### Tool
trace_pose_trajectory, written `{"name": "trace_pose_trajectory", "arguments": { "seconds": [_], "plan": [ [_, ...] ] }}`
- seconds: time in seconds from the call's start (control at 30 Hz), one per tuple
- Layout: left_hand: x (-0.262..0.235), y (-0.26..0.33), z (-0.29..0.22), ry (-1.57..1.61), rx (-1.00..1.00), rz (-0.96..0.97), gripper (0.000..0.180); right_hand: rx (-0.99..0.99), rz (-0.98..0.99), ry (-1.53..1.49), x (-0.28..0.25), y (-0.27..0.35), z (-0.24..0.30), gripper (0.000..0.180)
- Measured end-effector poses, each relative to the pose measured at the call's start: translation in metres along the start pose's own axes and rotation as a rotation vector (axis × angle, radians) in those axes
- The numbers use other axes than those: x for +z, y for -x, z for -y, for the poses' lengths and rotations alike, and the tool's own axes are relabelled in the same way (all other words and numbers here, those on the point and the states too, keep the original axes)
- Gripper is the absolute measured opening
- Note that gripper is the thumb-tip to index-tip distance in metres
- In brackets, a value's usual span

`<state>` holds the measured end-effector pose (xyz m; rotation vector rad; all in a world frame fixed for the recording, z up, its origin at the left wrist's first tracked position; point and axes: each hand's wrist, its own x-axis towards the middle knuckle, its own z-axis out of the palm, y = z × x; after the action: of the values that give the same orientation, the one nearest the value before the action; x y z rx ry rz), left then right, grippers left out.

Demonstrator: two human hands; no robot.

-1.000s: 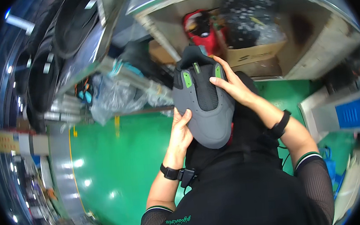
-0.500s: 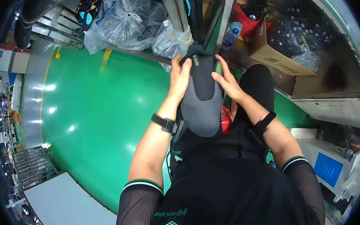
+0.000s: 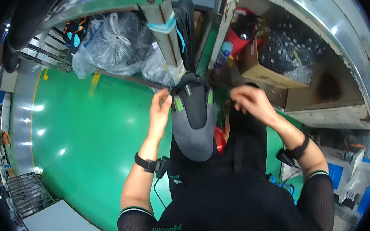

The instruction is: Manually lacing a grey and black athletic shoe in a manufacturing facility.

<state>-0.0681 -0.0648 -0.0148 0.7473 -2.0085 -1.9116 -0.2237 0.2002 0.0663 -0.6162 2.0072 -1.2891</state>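
A dark grey shoe (image 3: 195,138) with bright green patches on its sides and tongue rests over my left thigh, toe toward me. My left hand (image 3: 161,108) is at the left edge of its collar, thumb and fingers pinched together there. Off to the right, apart from the shoe, my right hand (image 3: 253,103) hovers above my right knee. Its fingers are curled in and slightly blurred; whatever they may hold is hidden. Both wrists wear black straps with small dark devices.
Ahead stands a metal bench leg (image 3: 164,30) wrapped in blue tape, with clear plastic bags (image 3: 116,42) beside it. Right of it, a cabinet holds a cardboard box (image 3: 251,69), a red bag (image 3: 236,42) and a bottle (image 3: 224,53). Something red (image 3: 220,139) lies between my legs.
My right hand has let go of the shoe and moved right. The shoe has come nearer and slightly left in view, and my left hand has shifted to its collar edge.
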Motion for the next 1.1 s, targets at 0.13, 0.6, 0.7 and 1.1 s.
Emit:
{"name": "trace_pose_trajectory", "arguments": {
  "seconds": [0.13,0.6,0.7,1.1],
  "plan": [
    [0.014,0.003,-0.015,-0.047,0.090,-0.128,0.022,-0.346,-0.339,-0.108,0.032,-0.103,0.037,0.035],
    [0.024,0.034,-0.042,-0.076,0.088,0.028,0.016,-0.376,-0.442,-0.087,0.020,-0.122,0.048,0.017],
    [0.034,0.026,-0.050,-0.042,0.125,0.146,0.019,-0.585,-0.589,0.349,0.004,-0.096,0.050,0.014],
    [-0.144,0.090,-0.184,1.350,0.428,0.138,0.018,0.255,0.204,-0.873,-0.038,0.138,-0.043,0.017]
  ]
}}
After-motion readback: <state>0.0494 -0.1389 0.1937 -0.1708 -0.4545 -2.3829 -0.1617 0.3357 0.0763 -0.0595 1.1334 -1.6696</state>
